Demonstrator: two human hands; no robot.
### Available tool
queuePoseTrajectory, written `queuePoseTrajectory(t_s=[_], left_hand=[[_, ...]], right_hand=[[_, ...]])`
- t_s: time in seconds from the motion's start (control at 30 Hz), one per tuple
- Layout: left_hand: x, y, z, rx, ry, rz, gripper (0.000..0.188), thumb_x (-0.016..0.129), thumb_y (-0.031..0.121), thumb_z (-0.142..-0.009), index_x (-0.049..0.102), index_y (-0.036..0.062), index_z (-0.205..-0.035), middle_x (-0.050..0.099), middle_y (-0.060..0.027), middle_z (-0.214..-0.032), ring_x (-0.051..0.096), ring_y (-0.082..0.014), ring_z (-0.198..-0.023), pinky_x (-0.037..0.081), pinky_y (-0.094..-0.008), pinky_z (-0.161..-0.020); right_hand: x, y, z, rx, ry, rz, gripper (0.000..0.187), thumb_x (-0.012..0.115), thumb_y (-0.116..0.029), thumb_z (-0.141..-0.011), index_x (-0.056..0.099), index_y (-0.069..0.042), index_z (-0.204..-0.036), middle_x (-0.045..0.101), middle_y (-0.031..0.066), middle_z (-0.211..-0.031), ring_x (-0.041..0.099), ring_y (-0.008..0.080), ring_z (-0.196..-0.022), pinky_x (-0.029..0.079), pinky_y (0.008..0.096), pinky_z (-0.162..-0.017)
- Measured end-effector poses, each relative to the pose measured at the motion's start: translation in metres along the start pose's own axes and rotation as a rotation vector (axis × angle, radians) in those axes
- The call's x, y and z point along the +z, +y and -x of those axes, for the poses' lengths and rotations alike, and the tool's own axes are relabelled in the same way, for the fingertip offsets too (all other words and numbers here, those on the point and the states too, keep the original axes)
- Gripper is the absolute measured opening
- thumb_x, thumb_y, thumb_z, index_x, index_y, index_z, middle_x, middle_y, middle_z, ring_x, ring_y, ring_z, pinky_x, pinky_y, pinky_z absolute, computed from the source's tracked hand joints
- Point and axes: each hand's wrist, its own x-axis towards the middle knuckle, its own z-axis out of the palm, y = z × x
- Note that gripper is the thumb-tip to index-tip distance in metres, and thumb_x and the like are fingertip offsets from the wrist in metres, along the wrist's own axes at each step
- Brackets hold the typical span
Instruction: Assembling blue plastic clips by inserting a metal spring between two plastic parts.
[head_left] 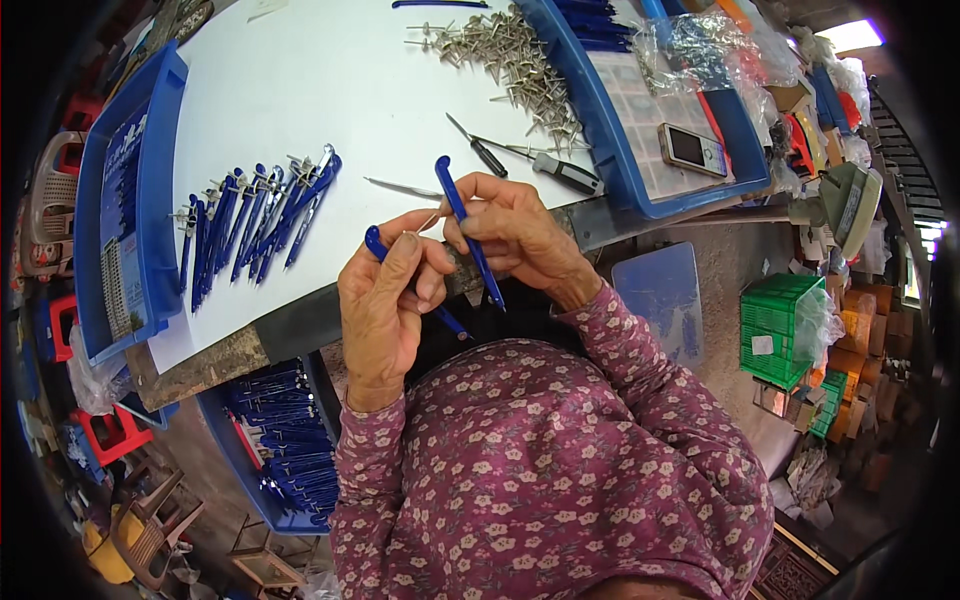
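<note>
Both hands meet just past the table's near edge. In my left hand (pixel 385 300), closed fingers grip a slim blue plastic stick (pixel 449 320) with a rounded tip; my fingers hide its middle. My right hand (pixel 515 230) pinches another blue plastic stick (pixel 484 268) with a knobbed top, tilted upright. Between the fingertips shows a thin pale strip (pixel 429 222); I cannot tell which hand holds it. Beyond them lie a slender metal blade (pixel 400 188), a small black-handled tool (pixel 488 158) and a screwdriver (pixel 568 174).
Blue sticks with metal pieces (pixel 262 215) lie at the table's left. Loose metal pieces (pixel 505 65) are heaped at the back. A blue tray (pixel 690 205) with a mobile phone (pixel 692 150) stands right, another blue tray (pixel 165 200) left. Below the table, a blue bin (pixel 222 430) holds many sticks.
</note>
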Motion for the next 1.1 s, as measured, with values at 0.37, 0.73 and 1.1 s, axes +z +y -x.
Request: queuePoseTrajectory(t_s=[0.37, 0.73, 1.1], left_hand=[[0.0, -0.003, -0.001, -0.045, -0.031, 0.025, 0.026, 0.047, 0.011, -0.091, 0.052, -0.0053, -0.11, 0.058, -0.0097, -0.074, 0.044, -0.0074, -0.056, 0.033, -0.0193, -0.047], [0.001, -0.007, 0.002, -0.071, -0.03, 0.021, 0.026, 0.047, 0.011, -0.092, 0.051, -0.0058, -0.11, 0.057, -0.0098, -0.074, 0.044, -0.0077, -0.057, 0.033, -0.0198, -0.047], [0.004, -0.01, 0.004, -0.053, 0.003, -0.01, 0.027, 0.049, 0.013, -0.091, 0.051, -0.0056, -0.111, 0.058, -0.0089, -0.074, 0.044, -0.0071, -0.057, 0.034, -0.0193, -0.048]], right_hand=[[0.003, 0.005, 0.0, -0.088, -0.132, 0.003, 0.044, 0.052, -0.017, -0.087, 0.04, 0.008, -0.121, 0.059, 0.0078, -0.083, 0.037, -0.0015, -0.043, 0.031, 0.0113, -0.035], [-0.002, 0.012, 0.003, -0.087, -0.121, -0.12, 0.042, 0.055, -0.013, -0.087, 0.041, 0.009, -0.12, 0.061, 0.0138, -0.092, 0.039, 0.0005, -0.043, 0.033, 0.0127, -0.034], [-0.007, 0.02, 0.003, -0.025, -0.155, -0.195, 0.052, 0.056, -0.021, -0.087, 0.037, 0.009, -0.125, 0.051, 0.0015, -0.066, 0.028, -0.0009, -0.041, 0.021, 0.0109, -0.036]])
